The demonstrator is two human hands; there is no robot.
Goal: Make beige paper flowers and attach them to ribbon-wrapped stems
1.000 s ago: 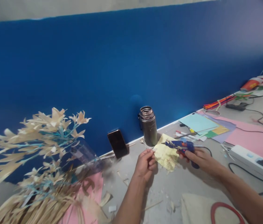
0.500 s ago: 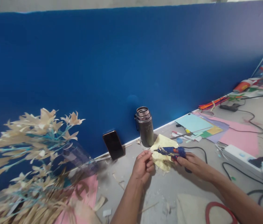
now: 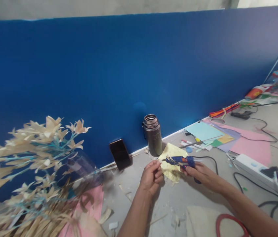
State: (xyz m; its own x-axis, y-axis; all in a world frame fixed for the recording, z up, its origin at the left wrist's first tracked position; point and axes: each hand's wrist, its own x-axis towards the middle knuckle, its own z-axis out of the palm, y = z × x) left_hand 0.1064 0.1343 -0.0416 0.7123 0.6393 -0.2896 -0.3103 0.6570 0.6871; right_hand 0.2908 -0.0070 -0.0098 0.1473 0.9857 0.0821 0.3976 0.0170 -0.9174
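My right hand (image 3: pixel 201 174) is wrapped round the handle of a blue hot glue gun (image 3: pixel 182 161), whose nozzle points left. Close to that nozzle, my left hand (image 3: pixel 151 176) is closed in a pinch; whatever sits between its fingertips is too small to make out. Under the glue gun lies a crumpled pale yellow paper (image 3: pixel 172 174) with dried bits on it. Just behind the paper stands an uncapped dark metal flask (image 3: pixel 154 136).
A phone (image 3: pixel 120 154) leans against the blue wall (image 3: pixel 129 65). Dried-leaf flowers (image 3: pixel 47 131) on blue stems fill the left. At right are coloured papers (image 3: pixel 206 131) and a white power strip (image 3: pixel 252 169) with black cables. A red ring (image 3: pixel 231 225) lies in front.
The view has shifted slightly. Both hands and the glue gun keep nearly the same places, with the nozzle still by the left fingertips.
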